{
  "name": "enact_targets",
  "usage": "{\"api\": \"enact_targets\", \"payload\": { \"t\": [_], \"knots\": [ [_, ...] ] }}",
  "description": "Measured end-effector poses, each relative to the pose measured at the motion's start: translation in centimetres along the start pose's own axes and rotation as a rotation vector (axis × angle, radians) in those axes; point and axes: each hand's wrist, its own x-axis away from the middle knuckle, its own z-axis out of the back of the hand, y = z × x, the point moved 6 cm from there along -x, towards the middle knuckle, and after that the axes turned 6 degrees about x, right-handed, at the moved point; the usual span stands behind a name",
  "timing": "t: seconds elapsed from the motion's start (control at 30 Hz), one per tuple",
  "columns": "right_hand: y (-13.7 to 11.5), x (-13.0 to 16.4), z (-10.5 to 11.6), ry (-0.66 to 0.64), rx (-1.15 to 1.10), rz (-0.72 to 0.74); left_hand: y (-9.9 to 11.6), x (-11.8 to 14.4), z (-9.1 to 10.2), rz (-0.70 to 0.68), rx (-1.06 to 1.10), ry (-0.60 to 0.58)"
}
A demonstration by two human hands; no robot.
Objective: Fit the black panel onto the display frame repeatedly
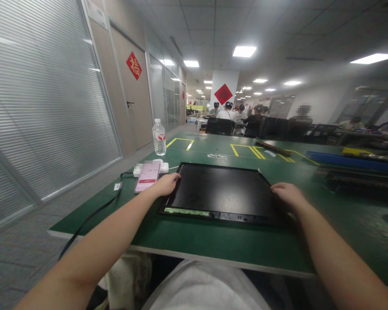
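Observation:
A black flat screen panel lies face up on the green table, or just above it; I cannot tell which. Along its near edge runs a green circuit strip. My left hand is closed on the panel's left edge, with the thumb near the top left corner. On the opposite side, my right hand grips the right edge, its fingers partly hidden beneath. A phone with a pink screen rests beside my left forearm.
The green table carries yellow tape marks. A water bottle stands at the back left, near a white power strip with a black cable. To the right lie a dark bar and a long blue piece. Several people sit beyond.

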Motion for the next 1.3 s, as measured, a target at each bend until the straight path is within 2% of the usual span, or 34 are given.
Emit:
{"api": "enact_targets", "payload": {
  "t": [0.3,0.63,1.03,1.3],
  "knots": [
    [0.17,-0.15,-0.65,-0.054,0.015,0.005,-0.13,0.19,0.17,0.059,0.026,-0.001],
    [0.16,-0.11,-0.64,-0.056,-0.020,0.004,-0.46,-0.11,-0.04,0.016,0.090,0.032],
    [-0.31,0.14,-0.51,-0.050,0.053,0.029,-0.61,-0.04,-0.09,0.090,0.131,0.036],
    [-0.38,0.12,-0.48,-0.068,0.032,0.035,-0.82,-0.26,-0.27,0.077,0.133,0.119]
  ]
}}
